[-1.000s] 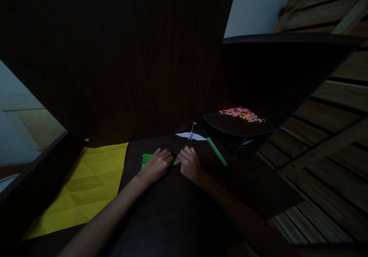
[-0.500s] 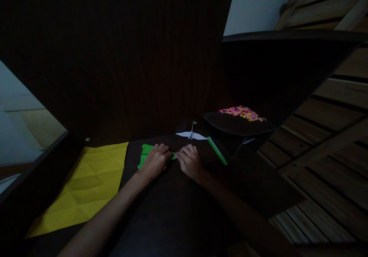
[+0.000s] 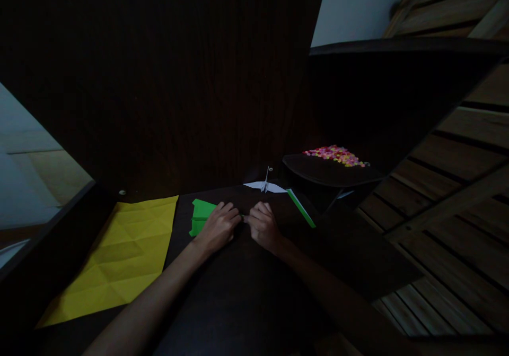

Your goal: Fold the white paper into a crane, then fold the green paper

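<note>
A folded green paper point(image 3: 202, 213) lies on the dark tabletop, its wide end showing left of my hands. My left hand point(image 3: 222, 222) rests over its narrower part with curled fingers, holding it down. At the narrow tip, my right hand point(image 3: 263, 226) has its fingers pinched together; the tip is mostly hidden between the two hands. Just behind the right hand stands a white paper crane point(image 3: 265, 187) with spread wings. A green-and-white paper strip point(image 3: 301, 208) lies slantwise to the right of that hand.
A large creased yellow sheet point(image 3: 119, 255) covers the table's left side. On a rounded corner shelf point(image 3: 334, 174) at the right sits a pile of small pink, red and yellow pieces point(image 3: 338, 155). A tall dark panel point(image 3: 178, 90) rises behind the table.
The green paper and my left hand have shifted slightly, and more of the paper's wide end shows. Less of its narrow tip is visible between my hands. The other papers have stayed put.
</note>
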The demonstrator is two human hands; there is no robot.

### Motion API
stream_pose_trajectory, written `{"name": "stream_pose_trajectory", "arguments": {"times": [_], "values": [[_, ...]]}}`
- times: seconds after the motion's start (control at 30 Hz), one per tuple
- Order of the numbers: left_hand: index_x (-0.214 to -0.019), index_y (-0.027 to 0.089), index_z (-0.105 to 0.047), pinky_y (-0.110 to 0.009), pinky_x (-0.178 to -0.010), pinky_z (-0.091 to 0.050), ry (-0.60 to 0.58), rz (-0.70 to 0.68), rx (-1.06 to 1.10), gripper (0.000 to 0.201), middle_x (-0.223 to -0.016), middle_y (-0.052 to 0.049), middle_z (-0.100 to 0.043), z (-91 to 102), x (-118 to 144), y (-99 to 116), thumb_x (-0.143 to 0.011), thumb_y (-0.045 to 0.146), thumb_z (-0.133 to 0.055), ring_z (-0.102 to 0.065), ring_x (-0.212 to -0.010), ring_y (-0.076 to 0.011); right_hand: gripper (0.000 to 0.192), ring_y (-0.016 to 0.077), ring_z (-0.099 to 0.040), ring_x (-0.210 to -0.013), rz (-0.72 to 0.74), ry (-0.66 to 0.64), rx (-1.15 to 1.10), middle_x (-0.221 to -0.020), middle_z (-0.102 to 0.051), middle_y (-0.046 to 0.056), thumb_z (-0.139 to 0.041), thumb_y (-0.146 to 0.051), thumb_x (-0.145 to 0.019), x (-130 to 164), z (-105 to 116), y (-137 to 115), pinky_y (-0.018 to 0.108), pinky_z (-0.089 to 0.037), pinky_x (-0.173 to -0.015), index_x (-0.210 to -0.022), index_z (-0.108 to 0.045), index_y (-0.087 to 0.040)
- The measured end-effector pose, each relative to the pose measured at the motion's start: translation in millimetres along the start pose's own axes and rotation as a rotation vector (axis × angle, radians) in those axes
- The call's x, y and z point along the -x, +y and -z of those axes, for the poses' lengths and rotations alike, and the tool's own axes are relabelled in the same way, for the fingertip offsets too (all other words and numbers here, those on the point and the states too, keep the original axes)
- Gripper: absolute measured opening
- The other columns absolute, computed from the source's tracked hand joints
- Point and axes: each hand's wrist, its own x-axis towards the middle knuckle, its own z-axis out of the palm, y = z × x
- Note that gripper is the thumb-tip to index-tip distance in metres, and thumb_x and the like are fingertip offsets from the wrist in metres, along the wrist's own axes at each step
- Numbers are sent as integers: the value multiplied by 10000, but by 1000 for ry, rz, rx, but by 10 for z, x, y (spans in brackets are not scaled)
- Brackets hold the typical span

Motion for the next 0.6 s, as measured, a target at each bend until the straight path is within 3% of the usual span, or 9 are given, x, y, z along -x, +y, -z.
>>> {"name": "stream_pose_trajectory", "arguments": {"times": [0.13,0.37,0.6], "values": [[-848,158,-637,-403,-852,-410,10,1,11,191,-822,-73,-606,-27,2,13,-802,1,-540,-513,-884,-252,304,197,-444,-742,22,-58,7,-639,-550,41,-489,-42,-869,1,-3,23,338,-294,-684,-694,-696,-177],[-908,153,-647,-436,-845,-415,28,33,-14,231,-866,-96,-612,-15,23,-69,-843,-2,-487,-512,-903,-268,133,200,-478,-808,-49,-53,-12,-774,-645,52,-610,-146,-907,-17,51,56,337,-309,-710,-943,-733,-181],[-859,160,-647,-418,-824,-423,23,32,-9,252,-840,-89,-607,-15,17,-76,-819,-25,-481,-518,-883,-258,208,197,-456,-758,-30,-20,-11,-681,-607,43,-567,-121,-920,-12,33,95,343,-302,-678,-843,-749,-185]]}}
